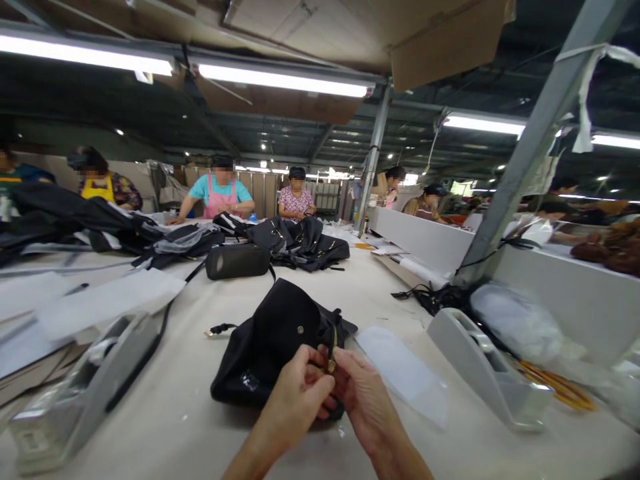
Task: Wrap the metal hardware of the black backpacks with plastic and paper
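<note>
A black bag (265, 333) lies on the pale table in front of me, with a round metal snap on its flap and a short buckled strap out to the left. At its right side runs a gold-toned zipper (334, 343), its metal pull between my hands. My left hand (303, 390) is closed, thumb and fingers pinching the bag's edge beside the zipper. My right hand (363, 393) is closed too, its thumb and fingertips at the zipper from the other side. The fingertips partly hide what lies between them.
Tape dispensers stand at left (90, 387) and right (490, 367). A clear plastic sheet (403, 370) lies beside the bag. Beyond are a black case (237, 261), a pile of black bags (300, 240) and white sheets (110, 300). Several people work farther back. A metal post (525, 153) rises at right.
</note>
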Available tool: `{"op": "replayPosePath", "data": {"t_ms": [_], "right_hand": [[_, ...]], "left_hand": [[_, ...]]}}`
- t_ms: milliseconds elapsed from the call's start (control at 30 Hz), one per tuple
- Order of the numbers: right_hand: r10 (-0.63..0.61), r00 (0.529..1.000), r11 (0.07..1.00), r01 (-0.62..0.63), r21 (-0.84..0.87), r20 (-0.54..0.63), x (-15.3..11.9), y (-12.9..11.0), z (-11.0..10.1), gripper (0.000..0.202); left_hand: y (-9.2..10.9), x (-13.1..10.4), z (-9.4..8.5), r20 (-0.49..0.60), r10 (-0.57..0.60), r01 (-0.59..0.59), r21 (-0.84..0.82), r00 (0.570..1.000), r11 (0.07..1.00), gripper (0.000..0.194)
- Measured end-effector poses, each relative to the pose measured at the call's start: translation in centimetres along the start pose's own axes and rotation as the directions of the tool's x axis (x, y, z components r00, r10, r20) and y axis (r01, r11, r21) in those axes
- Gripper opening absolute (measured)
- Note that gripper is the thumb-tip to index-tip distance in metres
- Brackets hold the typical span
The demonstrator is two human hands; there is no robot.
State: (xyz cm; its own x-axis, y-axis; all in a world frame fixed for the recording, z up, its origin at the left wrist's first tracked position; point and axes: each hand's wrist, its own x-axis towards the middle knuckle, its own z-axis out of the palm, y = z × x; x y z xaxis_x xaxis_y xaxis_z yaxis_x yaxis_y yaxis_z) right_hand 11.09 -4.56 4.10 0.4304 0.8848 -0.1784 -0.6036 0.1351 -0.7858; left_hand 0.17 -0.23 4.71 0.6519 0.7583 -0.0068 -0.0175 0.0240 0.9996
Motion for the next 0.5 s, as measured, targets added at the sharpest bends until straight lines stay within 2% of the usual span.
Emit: {"op": "replayPosePath", "data": {"t_ms": [100,167,333,500], "right_hand": [[-0.010,0.999,1.000,0.011,-0.024,0.039,-0.6,-0.1,0.1,0.038],[-0.020,0.998,0.999,0.022,-0.027,0.052,-1.0,0.0,0.0,0.037],[-0.015,0.996,0.999,0.018,-0.032,0.090,-1.4,0.6,-0.4,0.033],[0.027,0.999,0.998,-0.029,0.047,0.040,-1.2,0.8,-0.7,0.035]], "left_hand": [[0.1,-0.4,0.0,-0.134,0.110,-0.079,0.218,0.985,0.973,0.022],[0.0,-0.2,0.2,-0.156,0.146,-0.106,0.240,0.977,0.965,0.025],[-0.1,0.2,0.4,-0.110,0.072,-0.055,0.153,0.991,0.987,0.022],[-0.7,0.3,-0.1,0.007,-0.007,0.008,-0.102,1.000,0.995,0.027]]}}
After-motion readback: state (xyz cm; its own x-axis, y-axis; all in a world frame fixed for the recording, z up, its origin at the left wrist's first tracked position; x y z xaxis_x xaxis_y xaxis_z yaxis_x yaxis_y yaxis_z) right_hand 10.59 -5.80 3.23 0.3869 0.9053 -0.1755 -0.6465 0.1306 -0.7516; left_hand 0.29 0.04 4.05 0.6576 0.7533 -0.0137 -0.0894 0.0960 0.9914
